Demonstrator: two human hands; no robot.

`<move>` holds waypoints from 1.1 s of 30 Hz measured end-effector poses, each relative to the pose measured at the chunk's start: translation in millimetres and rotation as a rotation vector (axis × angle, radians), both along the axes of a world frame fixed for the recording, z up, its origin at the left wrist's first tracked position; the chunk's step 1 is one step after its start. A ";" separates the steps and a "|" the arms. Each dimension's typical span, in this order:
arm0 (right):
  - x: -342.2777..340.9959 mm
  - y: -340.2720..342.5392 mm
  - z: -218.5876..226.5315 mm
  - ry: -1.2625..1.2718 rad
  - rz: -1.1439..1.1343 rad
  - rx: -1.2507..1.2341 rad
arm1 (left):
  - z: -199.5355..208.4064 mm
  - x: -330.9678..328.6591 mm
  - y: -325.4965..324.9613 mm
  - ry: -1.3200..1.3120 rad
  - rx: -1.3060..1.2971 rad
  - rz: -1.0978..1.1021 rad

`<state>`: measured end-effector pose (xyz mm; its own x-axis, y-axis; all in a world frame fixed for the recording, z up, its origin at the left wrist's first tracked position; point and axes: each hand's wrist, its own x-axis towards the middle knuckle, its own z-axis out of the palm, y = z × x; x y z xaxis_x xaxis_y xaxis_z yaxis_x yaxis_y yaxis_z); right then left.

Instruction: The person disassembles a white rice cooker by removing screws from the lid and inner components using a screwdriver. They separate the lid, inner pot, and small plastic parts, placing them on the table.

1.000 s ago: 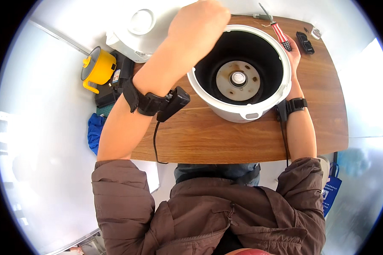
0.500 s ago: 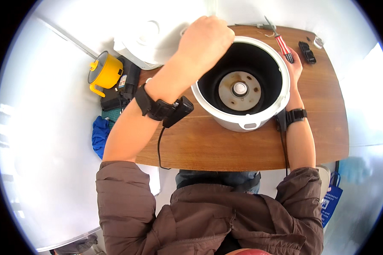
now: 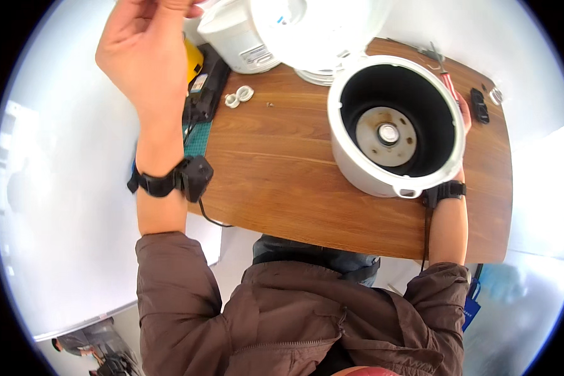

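A white rice cooker (image 3: 360, 172) stands on the table, its lid (image 3: 323, 28) swung up and back. Its dark inside holds a round, stained heating plate (image 3: 366, 135) with a silver knob in the middle. My right hand (image 3: 464, 116) lies against the cooker's right wall and keeps a screwdriver with a red-and-white striped handle (image 3: 447, 81) in its fingers, partly hidden by the rim. Raised at the upper left, away from the cooker, is my left hand (image 3: 145, 59). Its fingers are curled and cut off by the picture's edge, so anything in them stays hidden.
Two small white round parts (image 3: 239, 96) lie left of the cooker. Behind them stands a white appliance (image 3: 241, 47). A black case (image 3: 200, 103), a yellow pot (image 3: 193, 61) and a green mat (image 3: 197, 139) are at the left. At the right lies a black holder (image 3: 479, 105).
My left hand has left the cooker's rim and moved far to the left and up. The cooker now appears further right in the view, with its raised lid and the small white parts uncovered.
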<state>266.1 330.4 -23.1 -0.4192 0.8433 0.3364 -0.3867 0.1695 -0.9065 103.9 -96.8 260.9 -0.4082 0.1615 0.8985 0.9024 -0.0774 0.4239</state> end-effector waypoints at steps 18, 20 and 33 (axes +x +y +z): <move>43.8 -34.7 -4.2 -0.184 0.160 -0.042 | -252.0 -94.9 -24.8 -0.192 -0.753 -0.004; 42.0 -36.3 -5.7 -0.184 0.160 -0.040 | -257.2 -99.1 -20.8 -0.201 -0.737 -0.020; 56.6 -40.7 -5.6 -0.236 0.157 -0.046 | -261.7 -90.5 -15.7 -0.339 -0.720 -0.096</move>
<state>322.7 289.7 -28.8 -0.6083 0.7737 0.1772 -0.1824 0.0810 -0.9799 13.4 -112.5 -0.8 -0.5953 0.7030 0.3892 0.7185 0.2489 0.6495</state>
